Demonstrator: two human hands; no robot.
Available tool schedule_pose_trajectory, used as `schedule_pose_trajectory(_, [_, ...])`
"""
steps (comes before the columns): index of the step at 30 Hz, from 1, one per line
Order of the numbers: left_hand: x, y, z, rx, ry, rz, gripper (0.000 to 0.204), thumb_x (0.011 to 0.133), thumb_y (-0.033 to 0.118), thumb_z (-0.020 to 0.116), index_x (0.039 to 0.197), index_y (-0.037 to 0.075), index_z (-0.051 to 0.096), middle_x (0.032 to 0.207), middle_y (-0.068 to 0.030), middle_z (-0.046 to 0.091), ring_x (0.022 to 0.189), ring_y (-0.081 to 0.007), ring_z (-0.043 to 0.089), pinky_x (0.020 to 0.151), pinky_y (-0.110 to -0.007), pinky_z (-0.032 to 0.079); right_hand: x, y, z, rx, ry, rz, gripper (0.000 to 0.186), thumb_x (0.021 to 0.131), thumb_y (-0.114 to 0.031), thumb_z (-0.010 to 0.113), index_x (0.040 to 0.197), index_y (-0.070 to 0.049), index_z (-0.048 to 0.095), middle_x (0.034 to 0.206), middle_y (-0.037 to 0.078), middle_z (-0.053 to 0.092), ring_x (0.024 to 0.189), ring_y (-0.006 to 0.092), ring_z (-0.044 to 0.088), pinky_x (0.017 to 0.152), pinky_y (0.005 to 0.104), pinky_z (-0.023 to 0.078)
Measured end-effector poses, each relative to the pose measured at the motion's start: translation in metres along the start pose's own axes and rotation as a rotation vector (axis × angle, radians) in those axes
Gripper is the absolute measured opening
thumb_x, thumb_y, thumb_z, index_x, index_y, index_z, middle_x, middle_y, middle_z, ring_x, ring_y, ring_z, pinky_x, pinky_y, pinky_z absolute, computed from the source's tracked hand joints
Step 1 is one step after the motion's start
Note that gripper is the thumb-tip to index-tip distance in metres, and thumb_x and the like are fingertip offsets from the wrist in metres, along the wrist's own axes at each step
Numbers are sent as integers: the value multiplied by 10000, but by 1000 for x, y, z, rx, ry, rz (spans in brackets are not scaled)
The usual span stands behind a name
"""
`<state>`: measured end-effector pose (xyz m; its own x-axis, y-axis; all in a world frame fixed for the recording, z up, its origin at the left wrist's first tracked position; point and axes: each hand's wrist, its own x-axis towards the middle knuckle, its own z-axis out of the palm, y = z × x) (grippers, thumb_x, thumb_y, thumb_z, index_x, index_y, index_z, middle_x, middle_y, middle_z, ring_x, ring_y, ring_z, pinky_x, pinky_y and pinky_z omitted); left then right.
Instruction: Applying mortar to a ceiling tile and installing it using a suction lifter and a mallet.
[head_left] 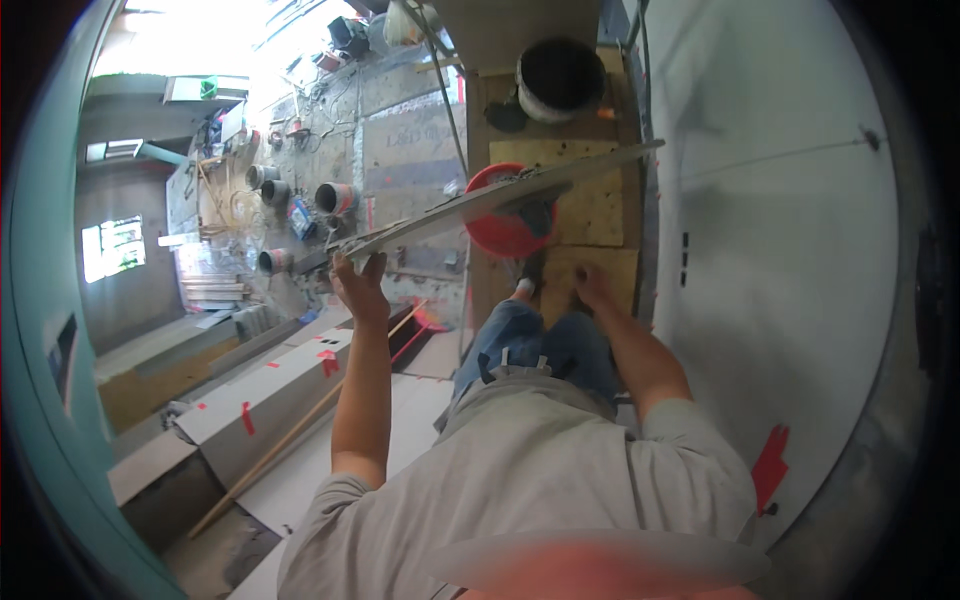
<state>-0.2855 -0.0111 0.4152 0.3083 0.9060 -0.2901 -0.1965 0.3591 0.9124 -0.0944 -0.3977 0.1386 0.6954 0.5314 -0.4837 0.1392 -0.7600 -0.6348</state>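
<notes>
Across the upper middle of the view, set on a slant: one long, thin grey slab [440, 218], seen nearly edge-on, its left end lower and its right end higher in the view, rough dark matter along its upper edge.

Left hand [362, 292], one: raised at the slab's left end, directly below it in the view; fingers and thumb parted, taking hold of the edge; the rest of the slab runs off to the hand's right.

Right hand [592, 286], one: below the slab's right half and apart from it, over a plywood sheet [610, 262]; fingers loosely curled; whether anything sits within them cannot be told.

Red bucket [500, 243], one: partly covered in the view by the slab's middle, left of the plywood.

Pale bucket [539, 106], one: dark inside, beyond the slab.

White panel [790, 230], one, large: along the right side.

Boxed beam [275, 395], one: grey, marked with red tape, at lower left, beside a wooden pole [270, 457].
</notes>
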Motion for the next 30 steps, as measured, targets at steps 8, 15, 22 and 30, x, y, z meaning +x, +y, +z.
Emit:
schedule_pose_trajectory(8, [29, -52, -17, -95, 135, -14, 399, 926, 383, 705, 1099, 115, 467, 960, -50, 581, 830, -186, 643, 718, -335, 589, -152, 246, -51, -728, -69, 98, 352, 904, -399, 605, 992, -95, 760, 985, 150, 748, 871, 361, 718, 802, 490, 550])
schedule_pose_trajectory(15, [10, -41, -14, -146, 204, 84, 413, 937, 376, 713, 1104, 106, 449, 961, -32, 577, 802, -120, 581, 726, -312, 566, -163, 79, -145, 181, -34, 544, 521, 736, -278, 793, 1156, 16, 700, 988, 209, 740, 918, 311, 734, 838, 394, 579])
schedule_pose_trajectory(22, [33, -57, 2, -149, 200, 137, 436, 925, 390, 736, 1087, 80, 475, 957, -41, 595, 805, -128, 600, 672, -305, 550, -130, 2, -172, -58, 110, 56, 484, 764, -363, 740, 1114, -29, 718, 1000, 211, 730, 853, 366, 716, 801, 448, 571])
schedule_pose_trajectory(30, [46, -45, 2, -72, 33, 174, 357, 925, 393, 738, 871, 95, 549, 797, -26, 576, 690, -120, 562, 625, -304, 530, -133, 24, -170, -359, 55, -26, 325, 845, -313, 633, 1029, -68, 743, 1009, 220, 715, 894, 413, 693, 821, 477, 556])
